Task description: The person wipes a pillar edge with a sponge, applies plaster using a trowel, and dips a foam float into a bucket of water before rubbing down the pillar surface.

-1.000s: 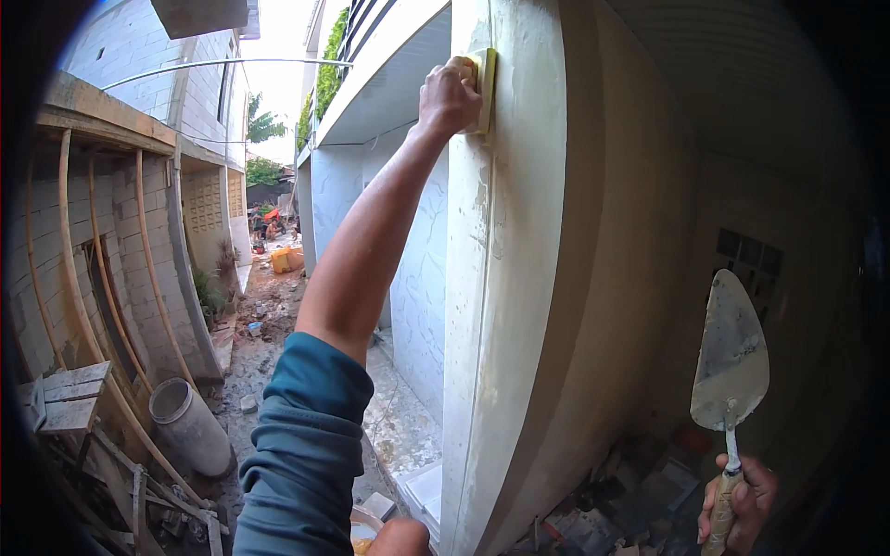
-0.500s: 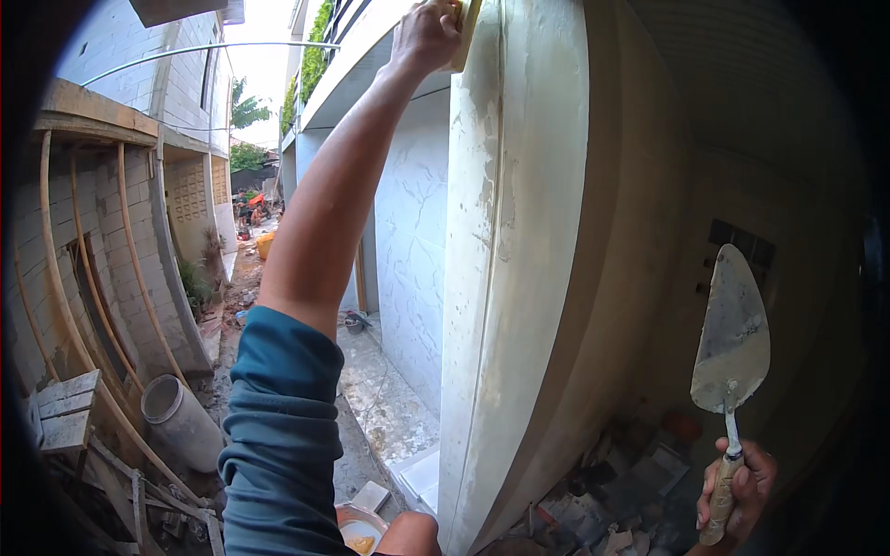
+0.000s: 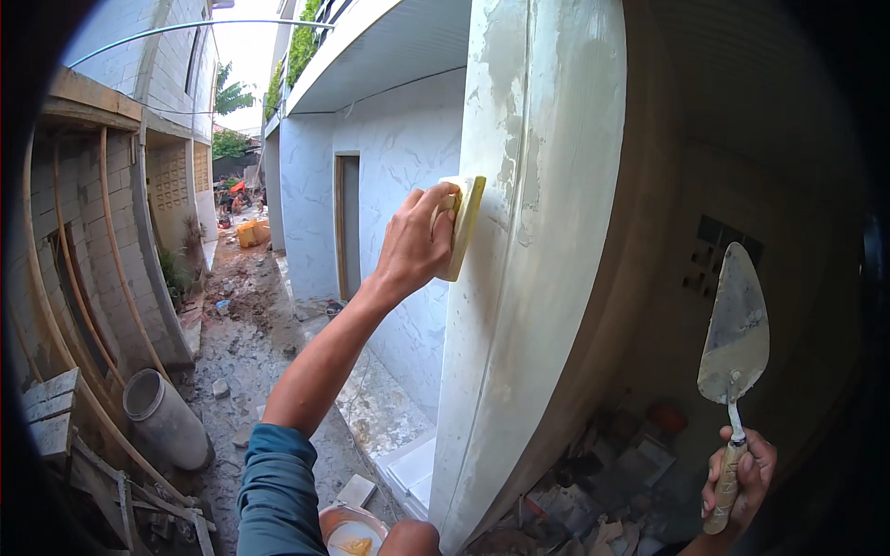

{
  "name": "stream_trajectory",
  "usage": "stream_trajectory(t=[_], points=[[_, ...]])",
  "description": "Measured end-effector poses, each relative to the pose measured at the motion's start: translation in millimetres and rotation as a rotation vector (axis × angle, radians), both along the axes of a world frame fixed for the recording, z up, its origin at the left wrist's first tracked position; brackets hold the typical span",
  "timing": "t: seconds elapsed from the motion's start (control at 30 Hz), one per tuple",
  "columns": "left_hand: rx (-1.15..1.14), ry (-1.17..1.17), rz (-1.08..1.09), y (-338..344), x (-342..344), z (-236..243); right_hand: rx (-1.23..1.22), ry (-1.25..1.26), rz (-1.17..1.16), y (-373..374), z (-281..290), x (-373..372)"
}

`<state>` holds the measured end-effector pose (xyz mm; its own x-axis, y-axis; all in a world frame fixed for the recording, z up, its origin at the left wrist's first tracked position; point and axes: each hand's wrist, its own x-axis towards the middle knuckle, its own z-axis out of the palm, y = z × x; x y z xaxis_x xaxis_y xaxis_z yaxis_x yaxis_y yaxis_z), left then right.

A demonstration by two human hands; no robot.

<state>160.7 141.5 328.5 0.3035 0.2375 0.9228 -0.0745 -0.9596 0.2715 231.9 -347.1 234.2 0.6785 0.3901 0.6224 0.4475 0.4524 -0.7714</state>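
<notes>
My left hand (image 3: 417, 243) is wrapped round the handle of a pale yellow plastering float (image 3: 470, 227). The float stands upright with its flat side at the left face of a plastered pillar (image 3: 556, 185); whether it touches all along cannot be seen. Patchy darker plaster marks the pillar beside it. At the right, my right hand (image 3: 742, 477) grips the wooden handle of a pointed trowel (image 3: 735, 324), its blade up and smeared with grey mortar. Below, partly behind my knee, a bucket (image 3: 326, 521) holds whitish liquid and a yellowish lump.
A grey drum (image 3: 171, 422) leans by wooden props (image 3: 116, 269) and rough planks (image 3: 51, 408) on the left. Rubble (image 3: 593, 500) covers the dark floor at right. A muddy alley (image 3: 250, 320) runs back beside a marbled wall (image 3: 399, 139), toward a yellow container (image 3: 250, 233).
My left hand has brought the float down the pillar from the top of the view to about mid-height. The trowel stays upright in my right hand, and the view has shifted slightly.
</notes>
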Motion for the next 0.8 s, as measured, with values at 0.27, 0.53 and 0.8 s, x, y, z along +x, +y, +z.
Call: stream_trajectory(t=[0.27, 0.53, 0.8], points=[[0.255, -0.352, 0.161, 26, 29, 196, -0.007, -0.054, 0.031, 13, 11, -20], [0.238, -0.060, 0.181, 14, 48, 214, -0.025, -0.033, -0.016, 1, 2, -5], [0.152, 0.258, 0.048, 16, 10, 68, -0.027, -0.038, -0.029, -3, -1, -2]])
